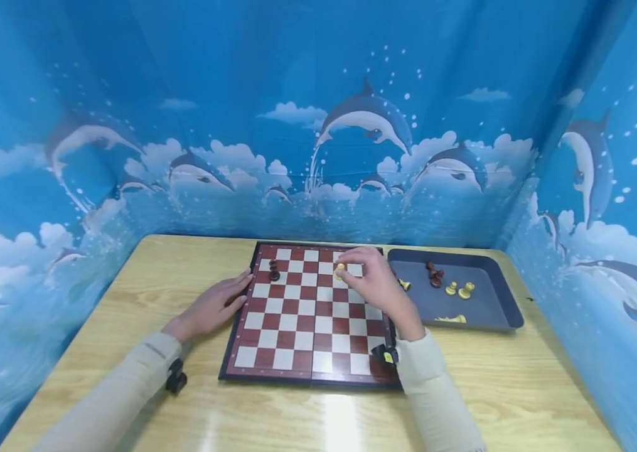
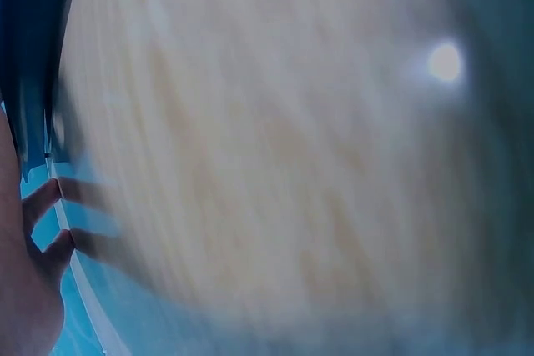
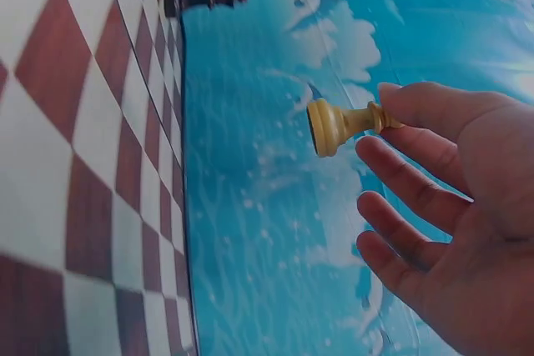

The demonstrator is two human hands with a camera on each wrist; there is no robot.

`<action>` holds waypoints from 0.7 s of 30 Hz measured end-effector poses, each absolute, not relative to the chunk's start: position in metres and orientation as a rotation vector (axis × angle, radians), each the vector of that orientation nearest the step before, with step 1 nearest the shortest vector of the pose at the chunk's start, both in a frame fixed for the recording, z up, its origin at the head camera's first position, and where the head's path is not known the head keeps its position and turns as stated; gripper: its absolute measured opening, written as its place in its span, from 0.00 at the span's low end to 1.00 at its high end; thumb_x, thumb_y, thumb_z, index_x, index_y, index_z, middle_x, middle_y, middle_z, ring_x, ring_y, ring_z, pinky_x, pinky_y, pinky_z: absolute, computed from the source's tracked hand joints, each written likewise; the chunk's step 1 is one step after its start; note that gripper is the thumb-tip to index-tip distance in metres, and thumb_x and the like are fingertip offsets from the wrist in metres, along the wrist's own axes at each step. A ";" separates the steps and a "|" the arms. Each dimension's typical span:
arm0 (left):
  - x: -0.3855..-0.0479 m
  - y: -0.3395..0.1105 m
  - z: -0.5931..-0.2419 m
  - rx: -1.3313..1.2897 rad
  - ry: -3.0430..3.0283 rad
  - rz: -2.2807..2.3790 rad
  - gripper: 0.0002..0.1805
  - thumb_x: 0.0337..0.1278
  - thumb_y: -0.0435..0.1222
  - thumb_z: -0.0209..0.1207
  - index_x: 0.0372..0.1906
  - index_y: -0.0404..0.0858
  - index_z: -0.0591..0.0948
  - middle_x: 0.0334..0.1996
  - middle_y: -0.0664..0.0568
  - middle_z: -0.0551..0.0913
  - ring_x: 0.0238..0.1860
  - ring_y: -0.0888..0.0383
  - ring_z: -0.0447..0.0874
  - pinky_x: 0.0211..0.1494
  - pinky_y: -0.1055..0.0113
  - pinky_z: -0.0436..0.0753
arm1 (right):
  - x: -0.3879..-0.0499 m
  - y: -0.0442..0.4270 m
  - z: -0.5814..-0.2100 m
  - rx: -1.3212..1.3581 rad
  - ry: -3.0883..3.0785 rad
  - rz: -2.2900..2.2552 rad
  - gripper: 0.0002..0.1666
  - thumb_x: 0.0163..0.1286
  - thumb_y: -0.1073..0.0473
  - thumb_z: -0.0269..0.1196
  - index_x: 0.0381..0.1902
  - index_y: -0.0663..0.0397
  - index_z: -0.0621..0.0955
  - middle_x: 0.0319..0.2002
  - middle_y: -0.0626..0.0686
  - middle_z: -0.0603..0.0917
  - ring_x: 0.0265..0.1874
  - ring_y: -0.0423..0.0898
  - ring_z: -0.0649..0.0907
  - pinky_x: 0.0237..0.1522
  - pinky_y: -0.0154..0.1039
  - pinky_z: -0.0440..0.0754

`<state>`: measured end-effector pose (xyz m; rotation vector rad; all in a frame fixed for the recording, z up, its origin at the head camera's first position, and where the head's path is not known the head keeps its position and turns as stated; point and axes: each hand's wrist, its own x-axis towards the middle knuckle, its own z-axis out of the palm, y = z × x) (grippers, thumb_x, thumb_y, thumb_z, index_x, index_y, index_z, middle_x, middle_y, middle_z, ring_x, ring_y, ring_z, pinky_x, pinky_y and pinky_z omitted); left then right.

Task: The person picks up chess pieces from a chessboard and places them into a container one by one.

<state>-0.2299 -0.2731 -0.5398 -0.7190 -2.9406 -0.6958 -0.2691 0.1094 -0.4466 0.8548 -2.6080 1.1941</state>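
Observation:
My right hand [image 1: 377, 282] pinches a yellow chess piece [image 1: 339, 270] by its top, between thumb and forefinger, over the far right part of the chessboard [image 1: 290, 323]. In the right wrist view, the base of the piece faces the board and hangs apart from it; its top is hidden by the fingertips. The other fingers are loosely bent. My left hand [image 1: 211, 309] rests at the board's left edge, fingers touching the rim. A tall dark chess piece [image 1: 274, 272] stands upright near the far left corner.
Right of the board lies a dark grey tray [image 1: 490, 301] with several yellow and dark red-brown chess pieces [image 1: 435, 276]. The pale wooden table [image 1: 182, 270] ends at a blue dolphin-print curtain [image 1: 273, 207] behind and at the sides.

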 end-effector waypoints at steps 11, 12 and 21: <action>-0.229 -0.273 -0.543 -0.695 -2.962 -0.694 0.32 0.81 0.48 0.44 0.80 0.39 0.58 0.81 0.45 0.54 0.77 0.38 0.59 0.79 0.40 0.59 | -0.275 0.154 -0.439 0.685 -2.628 1.190 0.12 0.70 0.57 0.69 0.49 0.55 0.88 0.55 0.57 0.86 0.61 0.59 0.77 0.66 0.63 0.71; -0.230 -0.273 -0.543 -0.698 -2.961 -0.694 0.32 0.82 0.48 0.43 0.80 0.39 0.58 0.81 0.46 0.54 0.78 0.39 0.59 0.79 0.41 0.59 | -0.275 0.158 -0.439 0.664 -2.633 1.192 0.12 0.71 0.58 0.68 0.50 0.55 0.88 0.55 0.58 0.86 0.61 0.59 0.77 0.66 0.63 0.72; -0.230 -0.275 -0.540 -0.690 -2.975 -0.698 0.32 0.81 0.49 0.43 0.80 0.40 0.57 0.81 0.46 0.54 0.78 0.39 0.57 0.79 0.41 0.58 | -0.282 0.189 -0.438 0.571 -2.668 1.185 0.14 0.71 0.61 0.67 0.51 0.63 0.86 0.55 0.63 0.85 0.60 0.63 0.79 0.65 0.64 0.74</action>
